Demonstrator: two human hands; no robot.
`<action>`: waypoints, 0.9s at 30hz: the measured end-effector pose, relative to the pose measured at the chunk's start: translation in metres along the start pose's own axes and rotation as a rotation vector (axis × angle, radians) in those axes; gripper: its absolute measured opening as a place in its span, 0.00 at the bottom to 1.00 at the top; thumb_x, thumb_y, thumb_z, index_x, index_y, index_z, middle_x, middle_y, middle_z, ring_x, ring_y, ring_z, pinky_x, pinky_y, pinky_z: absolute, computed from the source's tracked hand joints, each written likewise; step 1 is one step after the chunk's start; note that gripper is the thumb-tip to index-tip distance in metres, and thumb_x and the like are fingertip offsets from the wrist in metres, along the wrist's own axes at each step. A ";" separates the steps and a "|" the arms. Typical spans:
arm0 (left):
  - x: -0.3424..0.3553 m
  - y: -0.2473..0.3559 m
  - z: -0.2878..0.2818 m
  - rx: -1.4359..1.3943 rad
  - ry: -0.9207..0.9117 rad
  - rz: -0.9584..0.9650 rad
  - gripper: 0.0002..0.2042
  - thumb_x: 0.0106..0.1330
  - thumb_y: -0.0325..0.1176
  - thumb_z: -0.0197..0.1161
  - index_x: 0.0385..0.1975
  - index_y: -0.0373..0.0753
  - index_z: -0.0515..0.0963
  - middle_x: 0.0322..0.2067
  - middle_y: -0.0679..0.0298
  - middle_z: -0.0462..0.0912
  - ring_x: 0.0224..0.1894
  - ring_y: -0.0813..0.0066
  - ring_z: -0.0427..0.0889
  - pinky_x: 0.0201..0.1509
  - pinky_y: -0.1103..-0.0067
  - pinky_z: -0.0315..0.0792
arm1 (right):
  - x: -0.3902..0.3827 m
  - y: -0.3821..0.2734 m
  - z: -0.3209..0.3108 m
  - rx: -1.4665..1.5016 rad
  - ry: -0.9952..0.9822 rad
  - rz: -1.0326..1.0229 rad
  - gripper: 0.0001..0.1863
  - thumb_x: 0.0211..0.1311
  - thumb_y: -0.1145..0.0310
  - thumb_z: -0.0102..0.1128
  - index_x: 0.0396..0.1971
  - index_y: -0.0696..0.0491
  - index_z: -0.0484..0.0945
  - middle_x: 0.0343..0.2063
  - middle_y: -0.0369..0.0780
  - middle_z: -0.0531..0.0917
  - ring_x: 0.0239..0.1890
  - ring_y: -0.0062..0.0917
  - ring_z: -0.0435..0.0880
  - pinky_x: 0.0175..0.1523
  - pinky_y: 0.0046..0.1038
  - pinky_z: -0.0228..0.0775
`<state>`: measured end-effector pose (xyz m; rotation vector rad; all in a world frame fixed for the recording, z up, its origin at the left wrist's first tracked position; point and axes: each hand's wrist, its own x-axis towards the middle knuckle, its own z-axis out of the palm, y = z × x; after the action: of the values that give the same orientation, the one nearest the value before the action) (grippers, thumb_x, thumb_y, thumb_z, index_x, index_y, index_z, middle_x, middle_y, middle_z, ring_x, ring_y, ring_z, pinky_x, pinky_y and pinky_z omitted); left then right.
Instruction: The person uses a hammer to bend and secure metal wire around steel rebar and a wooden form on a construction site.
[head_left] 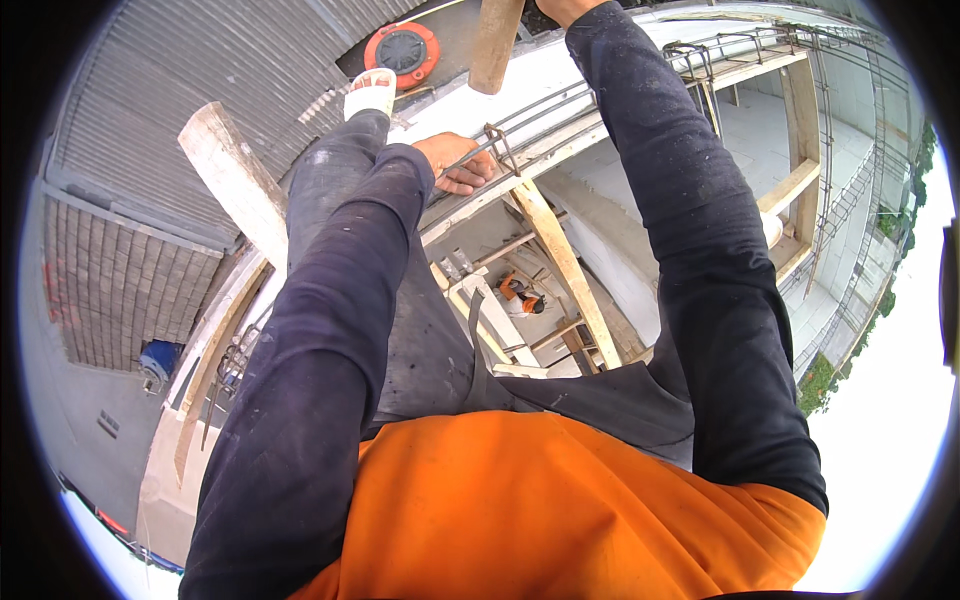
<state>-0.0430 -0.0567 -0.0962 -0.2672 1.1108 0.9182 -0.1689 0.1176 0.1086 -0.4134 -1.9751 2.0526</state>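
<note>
Left hand [458, 163]: my fingers are half curled at the steel rods [548, 111], one rod crossing in front of the hand; whether I grip it or only lean against it, I cannot tell.
Right hand [566, 8]: cut off by the far edge of my view, near a wooden stick [495, 50]; I cannot tell how my fingers are bent or whether they have hold of it.
Steel rods: run along the timber form board [560, 152], from my left hand toward the right, where my right sleeve [680, 160] hides them.
Stirrup [503, 146]: one bent steel loop at the rods, just beside my left fingertips.
Done, as I judge it: long rods laid and form board up; at the far right a rebar cage [735, 48] lies along a timber frame [803, 120].
Remaining, as I judge it: the stretch by my left hand shows only that one stirrup, so it looks less finished than the cage; I see no concrete around the rods. Any tie is too small to make out.
Below: a slanting plank [560, 255], and a co-worker [512, 290] in orange among boards.
Left side: a thick wooden post [235, 180], with a corrugated roof [190, 90] beyond.
</note>
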 end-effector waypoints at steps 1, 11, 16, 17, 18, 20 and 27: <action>-0.001 0.005 0.005 0.026 0.019 -0.009 0.16 0.63 0.36 0.67 0.49 0.39 0.83 0.45 0.64 0.86 0.45 0.72 0.85 0.47 0.74 0.82 | -0.011 -0.027 -0.013 -0.014 0.060 -0.045 0.14 0.70 0.65 0.60 0.50 0.53 0.70 0.25 0.34 0.78 0.20 0.18 0.77 0.24 0.24 0.73; -0.078 0.007 0.066 0.935 0.760 0.319 0.39 0.59 0.67 0.63 0.52 0.31 0.78 0.50 0.48 0.85 0.50 0.50 0.85 0.58 0.63 0.76 | -0.176 -0.004 -0.166 -0.123 0.401 0.102 0.23 0.64 0.67 0.62 0.56 0.60 0.71 0.28 0.43 0.83 0.24 0.28 0.85 0.30 0.31 0.79; -0.079 -0.008 0.082 1.074 0.765 0.328 0.45 0.49 0.67 0.73 0.55 0.32 0.76 0.50 0.50 0.85 0.55 0.52 0.84 0.59 0.62 0.75 | -0.244 0.034 -0.160 -0.030 0.591 0.302 0.18 0.64 0.69 0.64 0.50 0.59 0.74 0.21 0.36 0.77 0.15 0.18 0.75 0.20 0.23 0.69; -0.077 -0.005 0.084 1.084 0.775 0.330 0.44 0.48 0.67 0.75 0.53 0.32 0.76 0.50 0.50 0.85 0.55 0.52 0.84 0.59 0.62 0.75 | -0.251 0.039 -0.161 -0.044 0.605 0.336 0.18 0.64 0.69 0.64 0.50 0.59 0.74 0.21 0.35 0.77 0.15 0.18 0.75 0.20 0.23 0.69; -0.077 -0.004 0.087 1.060 0.785 0.317 0.43 0.47 0.67 0.76 0.50 0.32 0.76 0.50 0.51 0.85 0.55 0.52 0.84 0.58 0.62 0.75 | -0.256 0.044 -0.162 -0.030 0.596 0.367 0.19 0.62 0.68 0.66 0.50 0.58 0.74 0.22 0.36 0.78 0.16 0.17 0.76 0.21 0.23 0.70; -0.070 -0.009 0.085 1.067 0.819 0.357 0.42 0.47 0.66 0.77 0.49 0.33 0.77 0.50 0.51 0.84 0.54 0.53 0.84 0.58 0.62 0.74 | -0.259 0.049 -0.161 -0.080 0.569 0.433 0.19 0.62 0.66 0.67 0.50 0.57 0.74 0.23 0.36 0.78 0.16 0.17 0.76 0.22 0.23 0.71; -0.063 -0.016 0.092 1.135 0.941 0.394 0.39 0.46 0.64 0.78 0.48 0.36 0.77 0.49 0.56 0.83 0.54 0.59 0.82 0.60 0.61 0.66 | -0.271 0.079 -0.143 -0.158 0.517 0.564 0.22 0.59 0.64 0.68 0.49 0.58 0.74 0.27 0.39 0.82 0.18 0.19 0.78 0.24 0.25 0.74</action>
<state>0.0204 -0.0417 -0.0040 0.5434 2.4321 0.3252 0.1368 0.1440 0.0314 -1.5089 -1.8203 1.7915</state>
